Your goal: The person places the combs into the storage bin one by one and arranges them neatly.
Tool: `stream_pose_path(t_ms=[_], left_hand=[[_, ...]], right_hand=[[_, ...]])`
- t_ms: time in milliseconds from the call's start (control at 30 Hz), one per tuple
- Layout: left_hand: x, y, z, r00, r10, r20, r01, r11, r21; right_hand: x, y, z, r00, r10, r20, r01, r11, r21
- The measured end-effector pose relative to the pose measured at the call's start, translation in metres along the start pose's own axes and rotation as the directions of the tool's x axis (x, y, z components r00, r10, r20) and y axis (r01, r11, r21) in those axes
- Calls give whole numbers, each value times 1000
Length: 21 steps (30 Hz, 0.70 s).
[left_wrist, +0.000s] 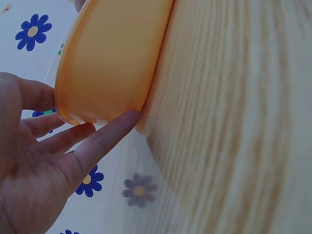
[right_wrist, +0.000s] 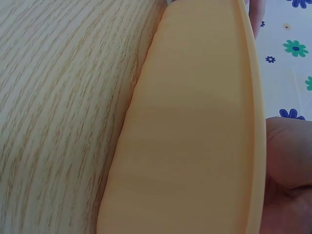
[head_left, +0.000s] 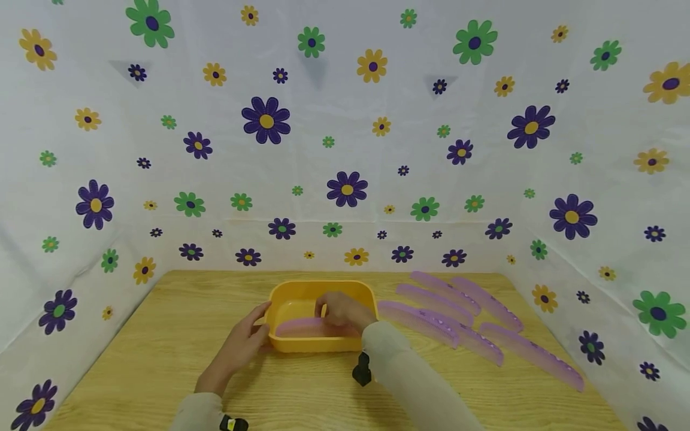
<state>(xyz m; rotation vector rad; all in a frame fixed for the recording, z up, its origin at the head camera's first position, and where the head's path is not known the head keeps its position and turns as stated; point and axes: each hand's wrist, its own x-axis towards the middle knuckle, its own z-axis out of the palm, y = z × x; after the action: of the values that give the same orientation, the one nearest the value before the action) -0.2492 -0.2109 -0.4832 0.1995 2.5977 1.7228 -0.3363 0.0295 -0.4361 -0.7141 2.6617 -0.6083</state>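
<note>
A yellow plastic basin (head_left: 286, 346) stands on the wooden table (head_left: 162, 347) near its middle. Inside it lies a purple comb (head_left: 299, 328). My right hand (head_left: 342, 311) reaches into the basin, and its curled fingers hold the comb's right end. My left hand (head_left: 245, 341) lies against the basin's left outer wall. In the left wrist view the left hand's fingers (left_wrist: 105, 134) are straight and touch the basin (left_wrist: 112, 58). The right wrist view shows only the basin's outer wall (right_wrist: 195, 136) and a bit of the right hand (right_wrist: 287, 165).
Several more purple combs (head_left: 431, 302) lie in a loose row on the table to the right of the basin, the nearest one (head_left: 530, 353) by the right edge. Flowered white sheets (head_left: 345, 149) wall in the table at the back and on both sides.
</note>
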Motion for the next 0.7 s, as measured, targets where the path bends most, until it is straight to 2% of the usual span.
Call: stream_pose_path(t_ms=[267, 700], left_hand=[[-1, 1, -1, 1000, 3, 7, -3, 1000, -3], [-1, 1, 0, 1000, -3, 2, 3, 1000, -3]], right_hand=[[3, 4, 3, 1000, -6, 4, 6, 999, -39], [3, 6, 4, 999, 31, 40, -30, 999, -21]])
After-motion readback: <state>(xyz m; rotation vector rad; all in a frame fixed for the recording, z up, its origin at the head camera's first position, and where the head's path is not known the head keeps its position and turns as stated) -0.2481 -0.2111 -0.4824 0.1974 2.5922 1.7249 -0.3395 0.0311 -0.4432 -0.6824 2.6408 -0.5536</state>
